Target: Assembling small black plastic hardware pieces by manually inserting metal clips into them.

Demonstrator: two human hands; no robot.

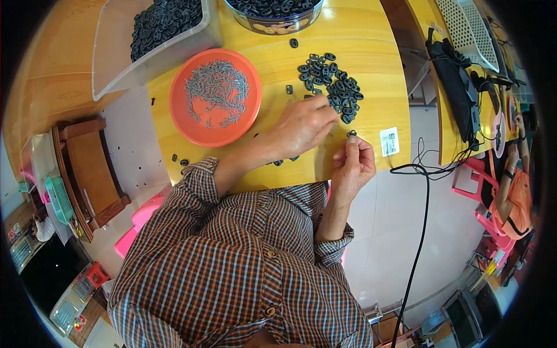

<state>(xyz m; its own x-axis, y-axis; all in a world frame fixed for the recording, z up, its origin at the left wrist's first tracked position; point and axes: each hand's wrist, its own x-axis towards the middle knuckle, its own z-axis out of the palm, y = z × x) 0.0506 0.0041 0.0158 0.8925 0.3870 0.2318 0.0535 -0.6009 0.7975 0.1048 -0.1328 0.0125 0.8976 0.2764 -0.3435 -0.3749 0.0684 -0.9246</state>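
Observation:
My left hand (304,123) reaches across the yellow table (371,64), its fingertips at the near edge of a pile of small black oval parts (332,84); whether it grips one I cannot tell. My right hand (354,159) is pinched on one small black part (351,134), held up just above the table's front edge. An orange round dish (191,124) of thin grey metal pins (216,87) lies to the left of both hands. A few stray black parts (289,89) lie between dish and pile.
A clear plastic tub (116,52) and a round tin (272,23), both holding black parts, stand at the table's far side. A white sticker (389,141) lies near the right edge. A black cable (426,197) hangs there. Another person (513,197) sits at far right.

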